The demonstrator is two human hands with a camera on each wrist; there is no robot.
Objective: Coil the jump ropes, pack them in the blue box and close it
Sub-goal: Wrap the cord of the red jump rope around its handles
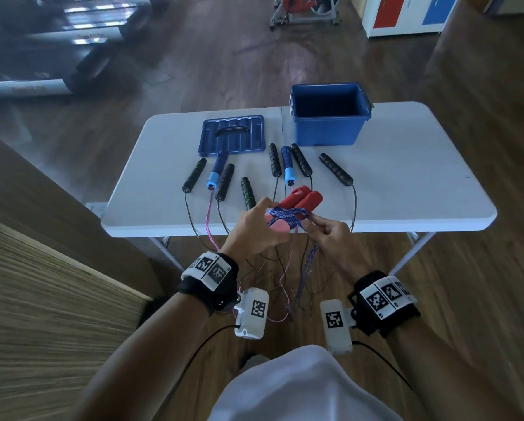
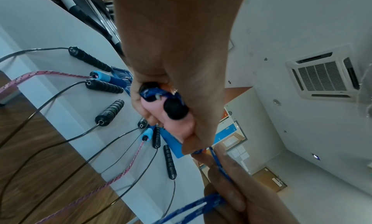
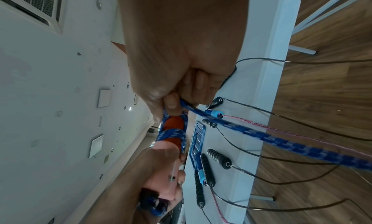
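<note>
Left hand (image 1: 256, 229) grips the paired red plastic jump-rope handles (image 1: 300, 199), long axis pointing at the open blue plastic box (image 1: 327, 132) beyond; right hand (image 1: 330, 238), beside them, pinches the blue braided cord (image 1: 288, 215) wrapped across.

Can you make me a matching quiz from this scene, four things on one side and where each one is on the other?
Things:
1. blue box
2. blue lid
3. red handles
4. blue braided rope

Places:
A. flat on the table, left of the box
B. wound round the handles
C. gripped in the left hand
D. open, at the table's far edge

Pairs: 1-D, 2-A, 3-C, 4-B
</note>
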